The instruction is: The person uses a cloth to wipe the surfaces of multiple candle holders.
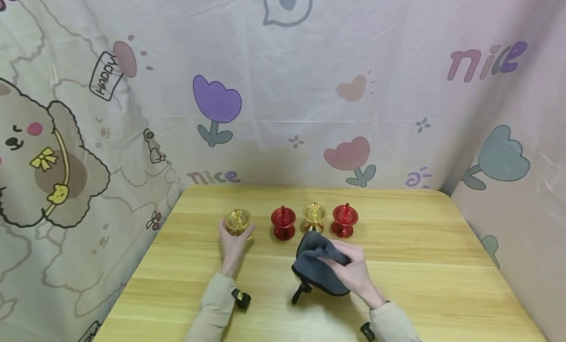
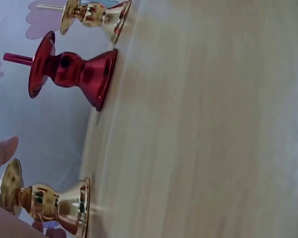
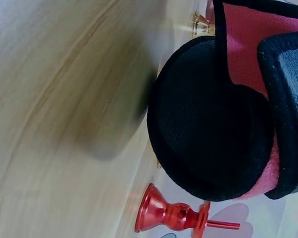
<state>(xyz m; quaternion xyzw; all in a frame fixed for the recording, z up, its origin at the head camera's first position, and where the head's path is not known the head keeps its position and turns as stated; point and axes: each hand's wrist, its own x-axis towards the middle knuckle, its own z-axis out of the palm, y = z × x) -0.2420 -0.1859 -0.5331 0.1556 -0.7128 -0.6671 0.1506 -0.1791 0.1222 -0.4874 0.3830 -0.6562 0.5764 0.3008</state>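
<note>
A gold candle holder with a thin spike stands at the left of a row. My left hand holds it round the dish, fingers on its left and thumb on its right; its base rests on the table in the left wrist view. My right hand pinches a folded dark grey cloth with black edging and a short black loop. The cloth's pink-red inner side shows in the right wrist view. It hangs just in front of the other holders.
Right of the held one stand a red candle holder, another gold candle holder and a second red candle holder, all upright. They are on a light wooden table, with a printed curtain behind and at both sides.
</note>
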